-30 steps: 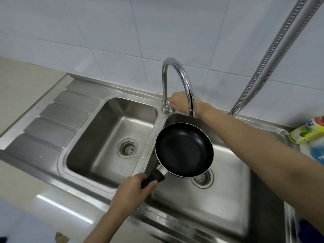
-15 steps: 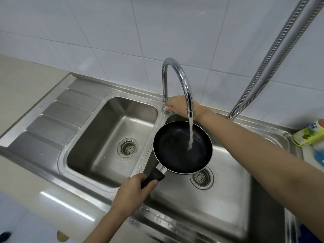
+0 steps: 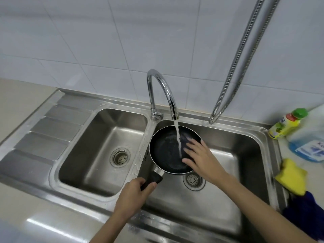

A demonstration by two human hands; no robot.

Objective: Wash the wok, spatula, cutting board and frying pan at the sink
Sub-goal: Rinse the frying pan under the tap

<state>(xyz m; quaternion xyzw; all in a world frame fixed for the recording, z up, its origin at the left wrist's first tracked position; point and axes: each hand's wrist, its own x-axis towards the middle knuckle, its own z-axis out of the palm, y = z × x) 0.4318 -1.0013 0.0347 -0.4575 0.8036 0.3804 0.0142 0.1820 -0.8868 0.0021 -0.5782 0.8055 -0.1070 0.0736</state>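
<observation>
A small black frying pan (image 3: 164,151) hangs over the right basin of the steel double sink (image 3: 259,137). My left hand (image 3: 133,195) grips its black handle near the front rim. Water runs from the curved chrome tap (image 3: 161,88) into the pan. My right hand (image 3: 199,156) lies with spread, straight fingers on the pan's inner surface, right beside the stream. The wok, spatula and cutting board are out of sight.
On the counter at the right stand a yellow dish soap bottle with a green cap (image 3: 287,125), a blue bottle (image 3: 308,149), a yellow sponge (image 3: 292,178) and a dark blue cloth (image 3: 305,213). A metal hose (image 3: 240,55) hangs from above. The drainboard (image 3: 45,130) lies left.
My right hand left the tap's base and came down into the pan. Water started running. The pan stays held under the spout.
</observation>
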